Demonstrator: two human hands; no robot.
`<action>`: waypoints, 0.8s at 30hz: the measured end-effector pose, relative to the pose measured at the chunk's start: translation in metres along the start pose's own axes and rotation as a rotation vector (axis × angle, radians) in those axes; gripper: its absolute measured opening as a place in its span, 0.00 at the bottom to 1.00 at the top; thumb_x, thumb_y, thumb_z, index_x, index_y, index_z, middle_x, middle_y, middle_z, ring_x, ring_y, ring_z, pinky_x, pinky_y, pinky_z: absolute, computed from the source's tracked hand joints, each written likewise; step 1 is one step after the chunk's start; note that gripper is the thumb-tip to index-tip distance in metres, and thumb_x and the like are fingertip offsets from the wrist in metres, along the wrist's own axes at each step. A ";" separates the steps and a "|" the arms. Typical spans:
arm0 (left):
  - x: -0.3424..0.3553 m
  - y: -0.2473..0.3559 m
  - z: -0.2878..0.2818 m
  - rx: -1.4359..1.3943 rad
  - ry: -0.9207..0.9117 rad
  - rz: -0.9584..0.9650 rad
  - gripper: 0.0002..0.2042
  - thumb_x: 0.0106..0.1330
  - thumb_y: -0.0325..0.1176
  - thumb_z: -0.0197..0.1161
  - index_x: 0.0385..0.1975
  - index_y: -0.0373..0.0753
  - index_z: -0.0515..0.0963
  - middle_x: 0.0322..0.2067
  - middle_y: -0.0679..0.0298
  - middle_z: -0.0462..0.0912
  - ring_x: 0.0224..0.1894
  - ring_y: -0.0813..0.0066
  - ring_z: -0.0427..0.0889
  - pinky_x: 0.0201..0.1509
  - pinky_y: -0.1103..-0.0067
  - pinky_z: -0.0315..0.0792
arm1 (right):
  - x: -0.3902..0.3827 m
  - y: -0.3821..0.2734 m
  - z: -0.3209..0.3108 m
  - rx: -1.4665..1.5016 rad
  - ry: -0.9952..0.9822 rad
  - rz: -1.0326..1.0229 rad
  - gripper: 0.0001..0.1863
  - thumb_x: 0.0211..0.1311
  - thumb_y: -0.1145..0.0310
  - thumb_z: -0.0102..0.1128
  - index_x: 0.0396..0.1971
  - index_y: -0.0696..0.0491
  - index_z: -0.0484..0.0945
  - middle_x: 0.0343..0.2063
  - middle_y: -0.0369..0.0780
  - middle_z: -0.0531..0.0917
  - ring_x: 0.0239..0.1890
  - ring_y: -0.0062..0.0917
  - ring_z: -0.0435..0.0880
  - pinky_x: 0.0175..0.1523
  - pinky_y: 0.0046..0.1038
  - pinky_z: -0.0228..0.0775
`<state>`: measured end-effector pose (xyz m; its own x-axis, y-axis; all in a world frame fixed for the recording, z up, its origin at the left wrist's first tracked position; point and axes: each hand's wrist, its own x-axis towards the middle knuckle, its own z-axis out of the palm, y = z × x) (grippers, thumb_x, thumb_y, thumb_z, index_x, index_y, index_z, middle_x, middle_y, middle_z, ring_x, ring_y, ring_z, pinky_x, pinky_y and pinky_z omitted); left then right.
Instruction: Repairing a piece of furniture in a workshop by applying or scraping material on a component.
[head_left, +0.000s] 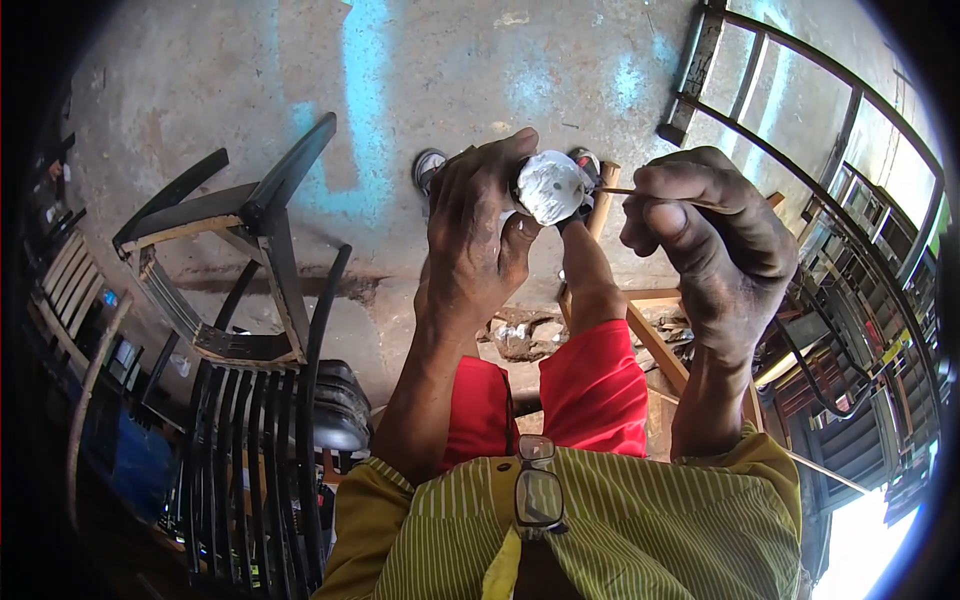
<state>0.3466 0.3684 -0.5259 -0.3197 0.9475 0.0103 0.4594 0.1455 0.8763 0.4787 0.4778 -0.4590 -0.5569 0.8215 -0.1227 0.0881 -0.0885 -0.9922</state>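
Note:
My left hand (475,225) is closed around a small round container (549,188), tilted so that its face, coated in white material with a dark speck, is toward the camera. My right hand (715,235) pinches a thin brown stick (617,191) between thumb and fingers, its other fingers curled. The stick points left toward the container's right side; I cannot tell whether its tip touches it. My feet in sandals show behind my hands, and my red shorts (590,390) are below.
Dark wooden chairs (280,290) stand and lie at the left, with a pale stick (95,400) beside them. A long dark frame (760,35) stretches along the right above stacked furniture parts. Wooden battens (655,350) lie behind my right arm. The concrete floor (420,80) has pale blue paint marks.

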 end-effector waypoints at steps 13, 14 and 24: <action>-0.004 -0.004 0.005 -0.015 0.009 0.044 0.24 0.51 0.26 0.59 0.51 0.36 0.64 0.46 0.56 0.72 0.46 0.57 0.72 0.50 0.67 0.63 | 0.003 0.008 0.004 -0.085 -0.083 0.106 0.09 0.53 0.73 0.59 0.33 0.62 0.77 0.28 0.41 0.79 0.23 0.15 0.76 0.26 0.14 0.66; -0.004 -0.005 0.005 -0.029 0.011 0.032 0.24 0.51 0.25 0.59 0.51 0.36 0.64 0.46 0.57 0.72 0.46 0.57 0.72 0.50 0.67 0.64 | 0.004 0.009 0.005 -0.120 -0.100 0.089 0.08 0.53 0.74 0.59 0.32 0.61 0.77 0.27 0.40 0.79 0.24 0.15 0.76 0.27 0.14 0.67; -0.015 -0.015 -0.001 -0.151 -0.037 -0.159 0.20 0.57 0.33 0.56 0.49 0.36 0.66 0.45 0.57 0.73 0.48 0.59 0.71 0.52 0.69 0.63 | 0.012 0.020 0.017 -0.357 -0.167 -0.026 0.06 0.51 0.78 0.58 0.31 0.60 0.76 0.27 0.39 0.79 0.30 0.20 0.77 0.34 0.19 0.68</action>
<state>0.3435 0.3519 -0.5383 -0.3461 0.9263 -0.1487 0.2751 0.2518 0.9279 0.4598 0.4762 -0.4807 -0.6871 0.7150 -0.1294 0.3377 0.1565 -0.9281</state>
